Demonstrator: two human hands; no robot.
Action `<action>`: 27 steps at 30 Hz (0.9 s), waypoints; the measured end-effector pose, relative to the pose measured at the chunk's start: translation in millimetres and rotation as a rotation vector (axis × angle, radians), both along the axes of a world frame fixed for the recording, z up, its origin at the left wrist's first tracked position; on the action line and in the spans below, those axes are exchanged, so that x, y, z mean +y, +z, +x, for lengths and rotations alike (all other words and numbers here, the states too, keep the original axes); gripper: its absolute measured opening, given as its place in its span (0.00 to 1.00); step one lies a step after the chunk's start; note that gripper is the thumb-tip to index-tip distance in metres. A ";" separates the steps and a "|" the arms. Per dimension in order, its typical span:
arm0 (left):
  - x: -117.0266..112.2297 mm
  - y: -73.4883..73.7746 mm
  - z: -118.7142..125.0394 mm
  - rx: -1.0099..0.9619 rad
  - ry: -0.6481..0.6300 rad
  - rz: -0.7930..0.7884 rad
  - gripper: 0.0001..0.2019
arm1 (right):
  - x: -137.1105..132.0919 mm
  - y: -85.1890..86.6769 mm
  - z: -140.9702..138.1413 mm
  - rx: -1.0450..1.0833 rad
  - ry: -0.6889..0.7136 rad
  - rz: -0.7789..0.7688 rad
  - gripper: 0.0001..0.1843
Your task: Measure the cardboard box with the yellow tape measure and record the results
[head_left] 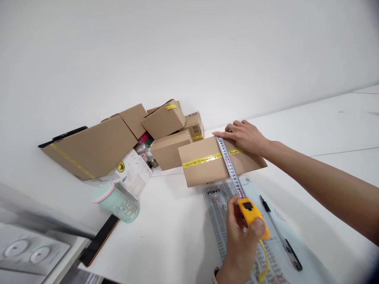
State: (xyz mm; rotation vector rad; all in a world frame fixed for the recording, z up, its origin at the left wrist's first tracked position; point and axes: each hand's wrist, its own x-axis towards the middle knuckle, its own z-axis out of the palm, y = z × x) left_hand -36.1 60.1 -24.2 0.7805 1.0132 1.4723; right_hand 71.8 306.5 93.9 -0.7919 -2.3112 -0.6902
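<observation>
Left hand [240, 246] clamped on tape measure [253, 217]; blade [230, 167] points away, leftward, over box [199, 173]; right hand [245, 136] at tip [218, 138], grip unclear.

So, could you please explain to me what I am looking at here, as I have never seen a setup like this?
Of course. There is no machine here: these are a person's two bare hands. The single picture comes from a camera worn on that person's head, looking forward and down.

The left hand, at the bottom, holds a yellow tape measure. Its blade is drawn out across a box, and the right hand rests on that box, its finger at the blade's far end.

On the white table, a pen lies on a printed sheet. Further left are a green bottle and more boxes, grouped near the wall.
</observation>
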 end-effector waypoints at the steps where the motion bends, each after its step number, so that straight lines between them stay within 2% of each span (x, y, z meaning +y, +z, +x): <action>1: 1.6 -2.9 -0.2 0.010 0.004 -0.004 0.44 | 0.2 -0.2 -0.4 0.005 -0.001 -0.002 0.30; 5: 6.0 -8.8 -1.3 0.044 -0.010 0.018 0.45 | 0.1 -0.6 -1.3 0.019 -0.004 -0.002 0.29; 12: 7.0 -6.7 -1.4 0.069 -0.017 0.012 0.44 | -0.7 0.1 -0.6 0.056 0.032 -0.069 0.26; 17: 3.7 -6.0 -0.4 0.061 -0.005 0.017 0.45 | -2.9 -2.2 0.0 0.033 0.004 -0.024 0.30; 22: -26.3 -1.0 -7.7 0.005 0.006 -0.003 0.46 | -24.5 -15.0 7.4 0.157 -0.029 -0.021 0.27; 27: -74.6 -7.8 -21.5 -0.037 0.079 -0.087 0.51 | -57.4 -50.6 20.0 0.182 -0.027 0.014 0.21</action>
